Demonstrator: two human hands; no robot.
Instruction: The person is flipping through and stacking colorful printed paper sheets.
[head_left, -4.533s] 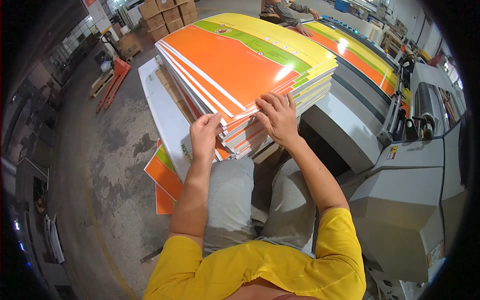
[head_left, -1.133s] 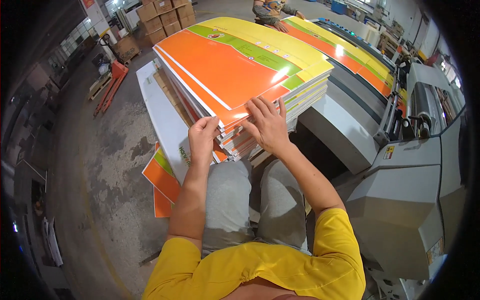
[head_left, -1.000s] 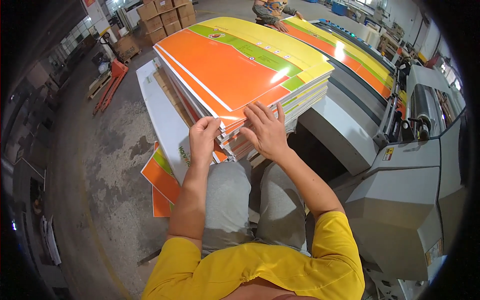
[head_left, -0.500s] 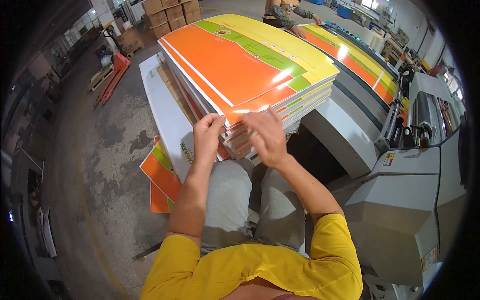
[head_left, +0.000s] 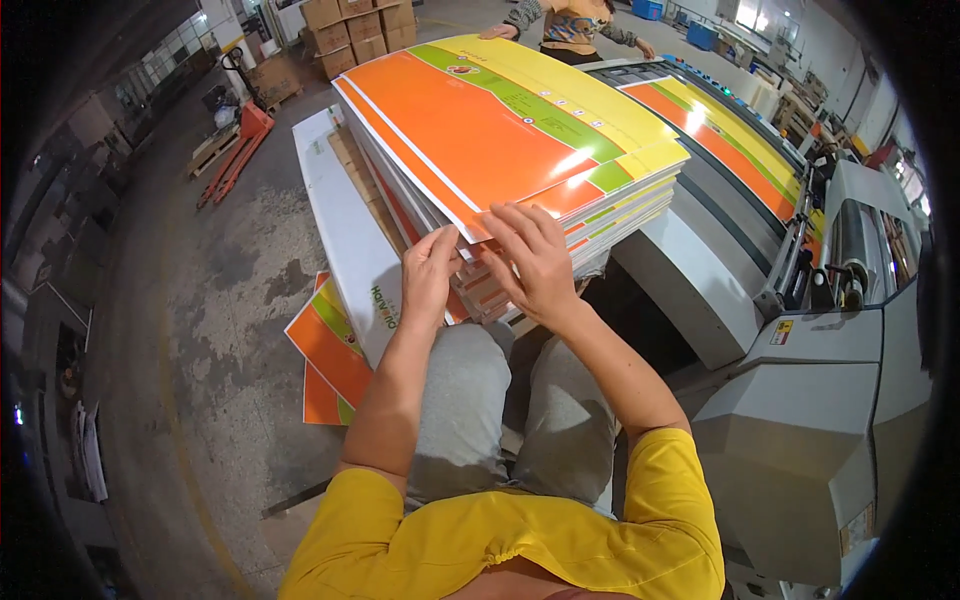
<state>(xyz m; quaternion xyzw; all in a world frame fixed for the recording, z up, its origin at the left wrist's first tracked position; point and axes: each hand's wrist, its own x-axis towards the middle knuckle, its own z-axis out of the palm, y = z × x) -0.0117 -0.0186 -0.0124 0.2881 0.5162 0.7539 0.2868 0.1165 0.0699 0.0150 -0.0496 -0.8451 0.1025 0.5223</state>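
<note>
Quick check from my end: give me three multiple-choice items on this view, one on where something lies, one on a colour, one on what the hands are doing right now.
1. Where do the loose orange sheets lie?
A. on the floor at the person's left
B. on the grey machine
C. on the person's lap

2. Which colour covers most of the top sheet of the stack of printed sheets?
A. blue
B. orange
C. black

3. What are the hands doing?
A. hanging at the sides
B. both at the stack's near corner
C. both on the machine

Answers: 1 A, they lean by the white board. 2 B, orange beside green and yellow bands. 3 B, left hand and right hand finger the sheet edges.
</note>
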